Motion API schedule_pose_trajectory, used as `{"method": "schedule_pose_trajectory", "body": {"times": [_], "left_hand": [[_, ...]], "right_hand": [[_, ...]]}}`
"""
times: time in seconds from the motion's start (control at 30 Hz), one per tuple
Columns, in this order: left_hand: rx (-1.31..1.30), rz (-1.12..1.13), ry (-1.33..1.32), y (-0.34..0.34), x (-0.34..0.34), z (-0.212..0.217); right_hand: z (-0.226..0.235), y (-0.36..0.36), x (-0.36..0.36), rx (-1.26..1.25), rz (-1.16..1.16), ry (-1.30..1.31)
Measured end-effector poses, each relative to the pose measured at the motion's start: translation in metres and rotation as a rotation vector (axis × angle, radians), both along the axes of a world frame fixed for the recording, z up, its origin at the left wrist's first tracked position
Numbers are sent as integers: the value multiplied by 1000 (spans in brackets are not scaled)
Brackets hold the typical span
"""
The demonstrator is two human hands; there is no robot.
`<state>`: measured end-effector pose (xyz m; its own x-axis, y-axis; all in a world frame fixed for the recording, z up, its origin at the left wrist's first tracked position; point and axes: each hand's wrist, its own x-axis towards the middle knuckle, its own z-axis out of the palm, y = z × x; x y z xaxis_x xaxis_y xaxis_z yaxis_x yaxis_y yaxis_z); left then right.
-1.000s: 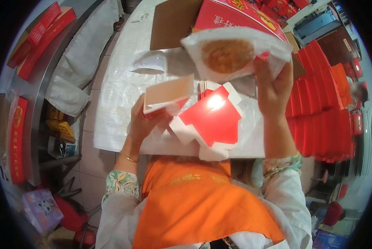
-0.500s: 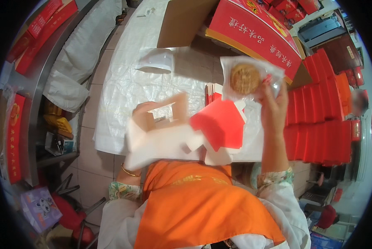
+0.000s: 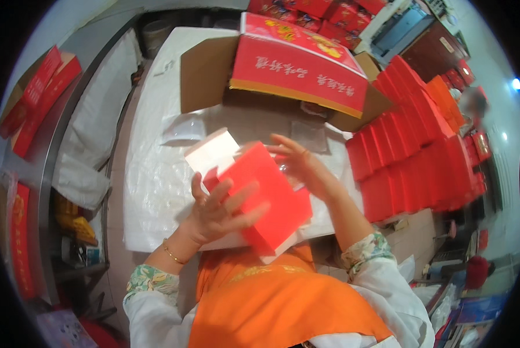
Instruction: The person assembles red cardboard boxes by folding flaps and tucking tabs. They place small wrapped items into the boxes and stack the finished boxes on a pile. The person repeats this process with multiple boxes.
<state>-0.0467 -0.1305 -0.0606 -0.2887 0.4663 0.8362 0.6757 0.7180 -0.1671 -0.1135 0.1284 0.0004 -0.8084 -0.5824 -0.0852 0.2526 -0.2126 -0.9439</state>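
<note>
Inward from the right, my right hand (image 3: 304, 166) had moved to the red carton's (image 3: 268, 203) far right side, its grip impossible to tell. My left hand (image 3: 213, 214) was spread, unclenched, across its left. The carton was over the desk's (image 3: 155, 203) near part. I judged I was loading it; next called for folding its white flap (image 3: 214, 152).

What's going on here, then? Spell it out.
A person in an orange apron has both hands at a red carton: the left hand spread across its left side, the right hand by its right edge. A white flap sticks out at its far end. Beyond stands a larger, open cardboard box.
</note>
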Motion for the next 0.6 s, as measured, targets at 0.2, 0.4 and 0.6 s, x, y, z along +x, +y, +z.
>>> {"method": "schedule_pose_trajectory", "body": {"times": [0.2, 0.4, 0.6], "left_hand": [[0, -51, 89, 14, 4, 9], [996, -561, -859, 11, 47, 5], [1106, -454, -969, 57, 71, 13]], "right_hand": [[30, -30, 41, 312, -6, 312], [20, -28, 93, 418, -373, 532], [7, -35, 131, 575, -381, 700]]}}
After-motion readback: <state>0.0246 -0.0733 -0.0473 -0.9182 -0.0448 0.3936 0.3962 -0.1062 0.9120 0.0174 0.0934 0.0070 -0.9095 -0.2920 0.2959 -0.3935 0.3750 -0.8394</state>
